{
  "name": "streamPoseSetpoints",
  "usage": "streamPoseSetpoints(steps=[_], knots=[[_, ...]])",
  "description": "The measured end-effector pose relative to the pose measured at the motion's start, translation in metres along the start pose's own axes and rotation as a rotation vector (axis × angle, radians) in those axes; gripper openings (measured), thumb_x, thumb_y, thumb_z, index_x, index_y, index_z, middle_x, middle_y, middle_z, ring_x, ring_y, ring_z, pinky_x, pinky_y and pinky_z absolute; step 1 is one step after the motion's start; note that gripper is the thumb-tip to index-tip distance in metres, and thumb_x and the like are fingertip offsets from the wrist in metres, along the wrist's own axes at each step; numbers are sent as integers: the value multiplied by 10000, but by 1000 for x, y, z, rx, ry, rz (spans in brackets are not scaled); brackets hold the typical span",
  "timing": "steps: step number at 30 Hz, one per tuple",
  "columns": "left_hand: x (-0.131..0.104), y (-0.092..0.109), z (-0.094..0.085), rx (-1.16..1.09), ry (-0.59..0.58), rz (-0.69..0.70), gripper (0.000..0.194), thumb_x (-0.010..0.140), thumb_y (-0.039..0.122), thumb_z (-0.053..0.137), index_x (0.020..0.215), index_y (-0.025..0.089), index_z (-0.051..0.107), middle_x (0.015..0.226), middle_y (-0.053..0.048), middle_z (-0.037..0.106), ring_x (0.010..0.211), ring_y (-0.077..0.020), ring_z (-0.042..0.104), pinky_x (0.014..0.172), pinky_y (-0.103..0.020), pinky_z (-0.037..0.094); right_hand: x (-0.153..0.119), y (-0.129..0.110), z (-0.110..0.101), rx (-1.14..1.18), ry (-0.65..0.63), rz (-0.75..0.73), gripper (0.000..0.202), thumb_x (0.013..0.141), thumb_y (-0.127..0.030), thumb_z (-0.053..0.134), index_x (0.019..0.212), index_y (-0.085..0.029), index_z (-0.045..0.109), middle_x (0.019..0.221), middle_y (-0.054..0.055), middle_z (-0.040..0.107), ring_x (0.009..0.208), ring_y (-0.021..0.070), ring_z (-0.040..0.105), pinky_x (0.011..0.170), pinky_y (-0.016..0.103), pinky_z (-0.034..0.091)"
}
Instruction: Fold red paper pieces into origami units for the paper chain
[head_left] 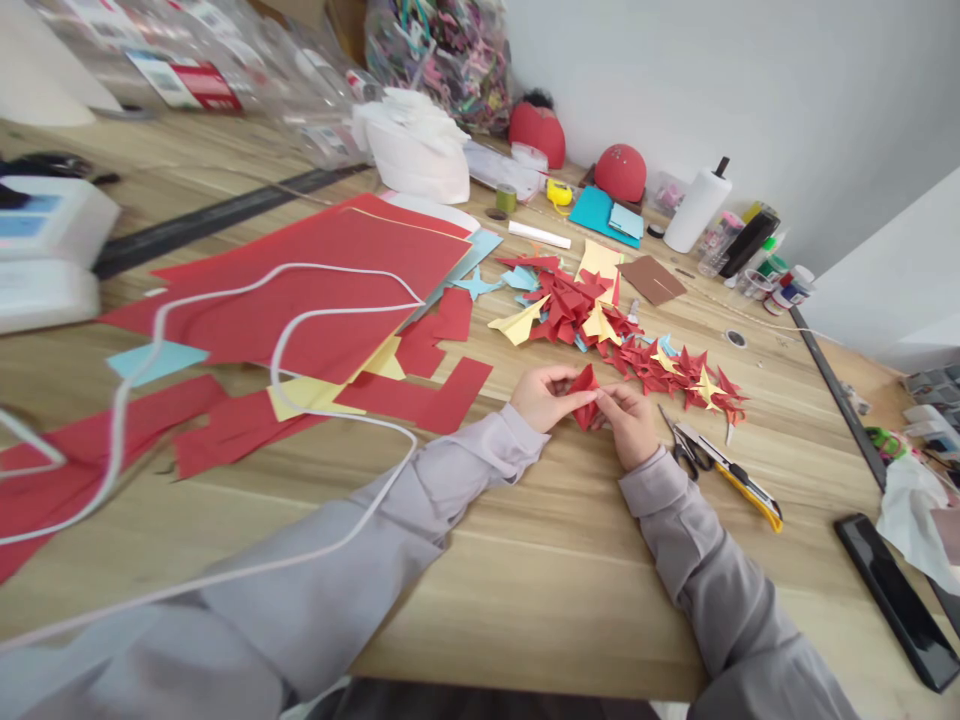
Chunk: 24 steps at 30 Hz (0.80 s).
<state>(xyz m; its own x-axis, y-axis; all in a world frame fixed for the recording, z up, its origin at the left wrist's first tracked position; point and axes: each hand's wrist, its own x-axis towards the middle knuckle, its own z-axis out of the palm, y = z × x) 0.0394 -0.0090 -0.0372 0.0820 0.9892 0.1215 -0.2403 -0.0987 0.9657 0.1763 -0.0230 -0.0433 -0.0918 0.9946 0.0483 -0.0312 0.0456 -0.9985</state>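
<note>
Between my two hands is a small piece of folded red paper (584,396), held just above the wooden table. My left hand (546,397) pinches its left side with thumb and fingers. On the other side, my right hand (628,418) has thumb and fingertips closed on its right edge. Just beyond the hands lies a heap of folded paper stars (570,305), mostly red with some yellow and light blue. A row of red stars (675,372) runs right from the heap. Scissors (686,450) lie beside my right wrist, partly under a yellow utility knife (739,480).
Large red paper sheets (315,285) and cut red strips (450,395) cover the left side, crossed by a white cable (285,340). A black phone (896,600) lies at the right edge. Bottles (697,208), red cushions (621,172) and a bag of scraps (442,60) line the back.
</note>
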Motion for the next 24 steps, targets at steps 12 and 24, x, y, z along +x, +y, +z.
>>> streamPoseSetpoints(steps=[12,24], knots=[[0,0,-1,9,-14,-21,258,535,307,720,701,118,665,678,-43,673,636,-156,595,652,-302,486,-3,-2,-1,47,-37,9,168,708,-340,601,689,-173,600,485,-34,577,419,94,517,439,221,416],[-2,2,-1,-89,-78,-68,327,499,215,709,801,104,652,738,-48,677,690,-170,615,709,-319,484,-1,2,-3,165,-64,35,205,728,-341,568,622,-166,578,458,-37,526,398,90,485,420,215,396]])
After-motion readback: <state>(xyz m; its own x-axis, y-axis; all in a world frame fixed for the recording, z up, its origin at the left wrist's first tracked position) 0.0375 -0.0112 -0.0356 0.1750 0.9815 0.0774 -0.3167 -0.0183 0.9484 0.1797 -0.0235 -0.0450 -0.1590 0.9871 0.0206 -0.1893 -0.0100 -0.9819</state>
